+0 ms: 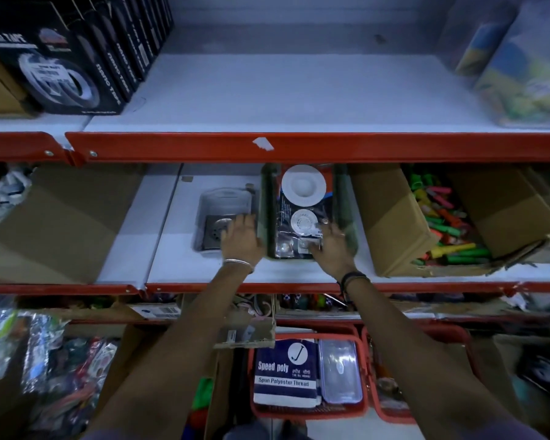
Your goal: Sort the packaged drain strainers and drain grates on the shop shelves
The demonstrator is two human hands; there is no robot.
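On the middle shelf (185,265) lies a stack of dark packs of white round drain strainers (302,211). To its left is a clear blister pack holding a square metal drain grate (218,217). My left hand (242,238) rests flat against the left side of the strainer stack, fingers spread over the grate pack's right edge. At the stack's right front corner, my right hand (331,246) has its fingers curled on the pack edge. Both hands bracket the stack; a firm grip is not clear.
An open cardboard box (394,223) of coloured plastic pieces stands right of the stack, another brown box (61,223) to the left. Black tape boxes (64,61) fill the upper shelf's left. Red baskets (308,411) with thread packs sit below.
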